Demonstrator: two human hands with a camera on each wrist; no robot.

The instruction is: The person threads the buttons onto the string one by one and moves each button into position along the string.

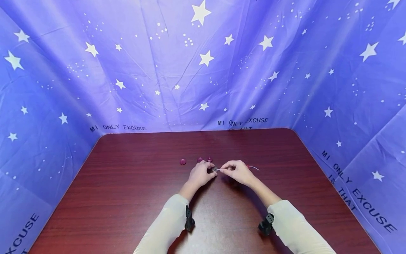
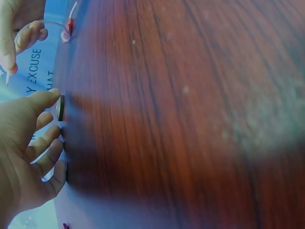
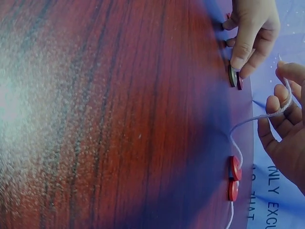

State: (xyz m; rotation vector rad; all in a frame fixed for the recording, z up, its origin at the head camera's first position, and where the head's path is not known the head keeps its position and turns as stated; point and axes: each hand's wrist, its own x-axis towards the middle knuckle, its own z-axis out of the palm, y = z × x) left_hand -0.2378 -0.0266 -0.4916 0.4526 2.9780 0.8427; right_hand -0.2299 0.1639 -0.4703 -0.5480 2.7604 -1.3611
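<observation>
My left hand (image 1: 202, 173) pinches a dark round button (image 1: 214, 169) at its rim, close to the tabletop. In the right wrist view, the left thumb presses on this dark button (image 3: 232, 76), and a red button (image 3: 240, 80) shows just behind it. My right hand (image 1: 238, 172) pinches a thin white cord (image 3: 257, 117) near its tip, which points at the dark button. From that hand the cord sags to the table, where two red buttons (image 3: 234, 189) are strung on it. Whether the tip is inside a hole cannot be told.
Beyond the left hand lie several loose dark-red buttons, one at the left (image 1: 183, 161) and others by the fingertips (image 1: 209, 159). The brown wooden table (image 1: 127, 197) ends at a blue star-patterned curtain (image 1: 177, 70). Black cameras (image 1: 266, 224) sit on both wrists.
</observation>
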